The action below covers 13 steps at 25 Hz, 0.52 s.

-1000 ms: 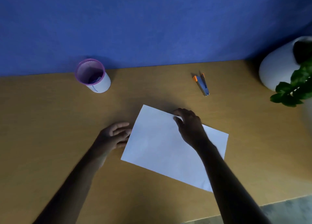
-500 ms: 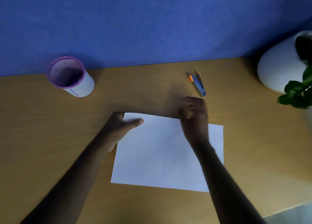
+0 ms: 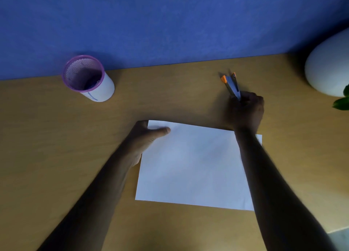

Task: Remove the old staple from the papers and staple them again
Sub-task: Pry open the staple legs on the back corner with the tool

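Note:
White papers [image 3: 194,165] lie flat on the wooden table [image 3: 47,146]. My left hand [image 3: 145,137] grips their far left corner, thumb on top and fingers hidden beneath. The staple itself is too small to see. Beyond the far right corner, a small metal stapler [image 3: 231,84] with orange tips rests on the table. My right hand [image 3: 247,111] is curled around its near end, fingers closed on it.
A white mesh pen cup [image 3: 88,78] with a purple rim stands at the back left. At the far right edge are a white rounded vase [image 3: 328,69] and green leaves [image 3: 342,102]. A blue wall [image 3: 170,24] backs the table.
The papers were turned square to the table and my left hand took their far left corner. My right hand left the papers and moved right to the stapler, closing on it.

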{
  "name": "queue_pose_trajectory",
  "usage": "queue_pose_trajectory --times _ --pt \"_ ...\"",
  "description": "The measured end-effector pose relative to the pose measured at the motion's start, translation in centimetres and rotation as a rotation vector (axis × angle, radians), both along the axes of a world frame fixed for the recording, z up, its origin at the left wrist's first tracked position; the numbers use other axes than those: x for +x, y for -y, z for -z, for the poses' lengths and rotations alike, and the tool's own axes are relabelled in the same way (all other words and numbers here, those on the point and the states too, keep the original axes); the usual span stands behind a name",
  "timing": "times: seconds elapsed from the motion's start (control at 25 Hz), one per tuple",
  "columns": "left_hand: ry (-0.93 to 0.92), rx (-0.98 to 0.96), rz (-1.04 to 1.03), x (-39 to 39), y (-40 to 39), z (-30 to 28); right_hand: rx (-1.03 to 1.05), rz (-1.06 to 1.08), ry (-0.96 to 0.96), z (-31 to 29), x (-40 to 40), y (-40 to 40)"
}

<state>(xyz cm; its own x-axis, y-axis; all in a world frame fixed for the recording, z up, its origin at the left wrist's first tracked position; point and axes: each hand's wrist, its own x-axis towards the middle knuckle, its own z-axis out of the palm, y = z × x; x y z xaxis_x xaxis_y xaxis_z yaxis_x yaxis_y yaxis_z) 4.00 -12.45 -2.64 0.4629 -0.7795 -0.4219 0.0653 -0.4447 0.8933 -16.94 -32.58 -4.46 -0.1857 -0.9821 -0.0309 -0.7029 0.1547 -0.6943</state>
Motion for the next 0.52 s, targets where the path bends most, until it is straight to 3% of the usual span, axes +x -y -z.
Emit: queue_pose_trajectory --times 0.12,0.28,0.4,0.48,0.52 --pt "-0.023 0.015 -0.022 -0.2 0.2 0.0 0.036 0.04 0.223 -0.9 0.0 0.1" --pt "-0.045 0.027 0.007 -0.4 0.6 -0.1 0.121 -0.022 0.867 -4.3 -0.2 -2.1" --pt "-0.061 0.027 0.007 -0.4 0.2 0.4 0.307 -0.132 1.292 -5.8 0.0 -5.8" --pt "-0.102 0.024 -0.031 -0.5 -0.1 0.8 0.452 -0.121 1.321 -5.8 0.7 -8.7" --pt "-0.13 0.021 -0.05 -0.5 -0.2 1.0 0.505 -0.122 1.218 -5.6 1.0 -10.1"
